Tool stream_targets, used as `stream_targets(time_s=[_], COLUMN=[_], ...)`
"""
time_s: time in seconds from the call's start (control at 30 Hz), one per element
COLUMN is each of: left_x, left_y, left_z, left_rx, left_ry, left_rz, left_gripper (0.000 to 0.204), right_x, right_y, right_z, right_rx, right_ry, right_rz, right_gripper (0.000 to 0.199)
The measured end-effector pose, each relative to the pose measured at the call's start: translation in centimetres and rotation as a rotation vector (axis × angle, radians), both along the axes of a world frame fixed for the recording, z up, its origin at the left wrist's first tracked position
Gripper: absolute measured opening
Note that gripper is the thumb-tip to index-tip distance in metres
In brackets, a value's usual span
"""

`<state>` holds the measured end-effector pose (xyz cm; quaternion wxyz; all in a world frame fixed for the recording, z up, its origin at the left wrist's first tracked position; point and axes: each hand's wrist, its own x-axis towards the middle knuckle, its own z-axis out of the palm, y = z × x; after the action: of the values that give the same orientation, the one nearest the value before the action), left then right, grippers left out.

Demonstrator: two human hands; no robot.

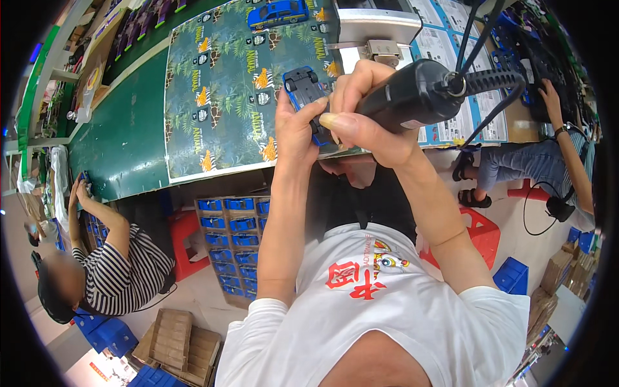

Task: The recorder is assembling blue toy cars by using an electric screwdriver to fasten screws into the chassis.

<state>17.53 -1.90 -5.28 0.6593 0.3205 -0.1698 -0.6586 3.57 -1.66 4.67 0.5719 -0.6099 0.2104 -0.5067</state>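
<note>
Your blue toy car (305,91) sits just above the centre of the frame, underside up, in your left hand (294,132), with its long axis running from upper left down to lower right. From your right hand (380,137) the car lies directly to the left, so close that your right fingers and thumb come right up against its right side in this view; whether they touch it, you cannot tell from here. The black corded tool (412,93) in that hand, apparently an electric screwdriver, slants from the upper right down toward the car, its long axis crossing the car's rather than lining up with it. Its working tip is hidden behind your fingers, so where it meets the dark underside cannot be told. Your left hand is the nearer one, being wrapped on the car itself: the fingers close round the left side and the thumb lies across the underside, with no gap showing. Your right hand is likewise closed, round the front of the tool, thumb on the near side and fingers over the far side, while the cord (502,115) loops off its rear to the right. Below the car lies the patterned mat (232,97); a second car (278,14), also blue, rests at the frame's top edge.
</note>
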Motion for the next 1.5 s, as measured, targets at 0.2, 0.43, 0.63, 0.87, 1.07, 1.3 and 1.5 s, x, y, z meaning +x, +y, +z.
stream_targets(time_s=[0.2, 0.43, 0.63, 0.87, 1.07, 1.3, 1.5], left_x=[0.1, -0.6, 0.9, 1.5, 0.6, -1.1, -2.5], left_y=[0.2, 0.3, 1.3, 1.9, 2.4, 2.6, 3.2], left_z=[0.0, 1.0, 0.6, 2.6, 5.8, 7.1, 7.3], left_rx=[0.007, -0.068, -0.025, -0.161, -0.375, -0.502, -0.587], left_ry=[0.024, -0.025, 0.036, 0.056, -0.157, -0.287, -0.477], left_rz=[-0.017, -0.003, 0.043, 0.118, 0.211, 0.247, 0.295], left_gripper=[0.045, 0.045, 0.040, 0.053, 0.071, 0.075, 0.071], right_x=[-0.3, 0.1, -2.2, -7.2, -8.4, -7.5, -3.4], right_y=[0.3, 0.5, 1.0, -2.7, -0.9, 6.2, 5.6], right_z=[-0.3, -1.4, 0.4, -1.2, -2.6, -3.8, -2.8], right_rx=[0.016, -0.071, -0.114, 0.128, 0.111, 0.486, 0.506], right_ry=[-0.005, -0.173, -0.271, -0.206, 0.149, 0.473, 0.213], right_rz=[0.006, -0.018, -0.135, -0.532, -0.761, -0.426, -0.087], right_gripper=[0.025, 0.023, 0.016, 0.024, 0.043, 0.023, 0.024])
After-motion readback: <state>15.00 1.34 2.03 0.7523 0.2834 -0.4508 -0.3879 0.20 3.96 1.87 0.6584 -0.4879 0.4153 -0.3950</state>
